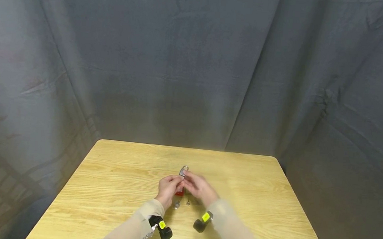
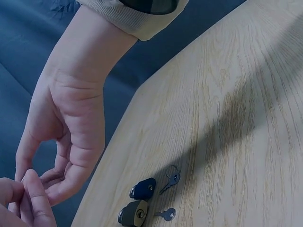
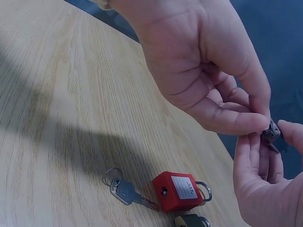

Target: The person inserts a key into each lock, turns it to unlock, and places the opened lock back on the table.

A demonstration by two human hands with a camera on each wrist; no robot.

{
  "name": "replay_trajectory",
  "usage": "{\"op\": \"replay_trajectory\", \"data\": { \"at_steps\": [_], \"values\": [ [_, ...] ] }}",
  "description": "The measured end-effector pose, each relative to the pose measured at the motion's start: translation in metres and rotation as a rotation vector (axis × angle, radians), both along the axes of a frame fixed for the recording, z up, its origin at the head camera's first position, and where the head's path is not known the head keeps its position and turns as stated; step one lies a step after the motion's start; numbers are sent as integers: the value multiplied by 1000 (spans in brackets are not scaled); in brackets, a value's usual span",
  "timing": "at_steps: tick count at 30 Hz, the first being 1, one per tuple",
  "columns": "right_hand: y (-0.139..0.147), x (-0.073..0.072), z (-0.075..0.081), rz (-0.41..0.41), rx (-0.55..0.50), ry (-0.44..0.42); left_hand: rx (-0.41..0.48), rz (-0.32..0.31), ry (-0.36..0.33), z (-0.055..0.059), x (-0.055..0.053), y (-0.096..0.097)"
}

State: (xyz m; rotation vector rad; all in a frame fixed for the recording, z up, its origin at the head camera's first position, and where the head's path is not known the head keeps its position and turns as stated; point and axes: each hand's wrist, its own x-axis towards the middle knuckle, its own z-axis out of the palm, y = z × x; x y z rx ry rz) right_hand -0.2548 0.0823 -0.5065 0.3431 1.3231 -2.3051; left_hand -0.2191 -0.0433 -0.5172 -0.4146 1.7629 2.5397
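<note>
A small grey padlock (image 1: 182, 172) with its shackle pointing away is between the fingers of both hands, over the middle of the table. My right hand (image 1: 197, 186) pinches it between thumb and forefinger. From the near side, my left hand (image 1: 168, 187) grips it with thumb and curled fingers. In the right wrist view, a dark metal end of the padlock (image 3: 271, 133) shows between the fingertips; the rest is hidden. Below the hands stands a red padlock (image 3: 177, 191) with a white label. A ringed key (image 3: 127, 190) lies beside its keyhole.
Next to the red padlock, a dark padlock (image 3: 191, 221) is partly cut off. The left wrist view shows a blue padlock (image 2: 143, 189), a brass-faced padlock (image 2: 134, 213), a ringed key (image 2: 171, 179) and a plain key (image 2: 166, 214). Grey curtains (image 1: 168, 66) surround the wooden table (image 1: 118, 166).
</note>
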Motion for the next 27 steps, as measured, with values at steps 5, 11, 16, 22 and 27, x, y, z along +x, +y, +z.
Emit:
{"op": "replay_trajectory", "data": {
  "at_steps": [5,11,16,22,27],
  "values": [
    [-1,1,-3,-20,-13,2,43,2,0,-2,0,0],
    [2,1,-6,-9,-7,-11,92,-98,-26,-7,2,-4],
    [3,1,-8,-13,0,-15,72,-187,-55,-7,3,-7],
    [4,0,-6,-1,13,7,6,-193,-47,-5,1,-7],
    [4,0,-3,17,29,26,-51,-184,-13,-4,-1,-8]
  ]
}}
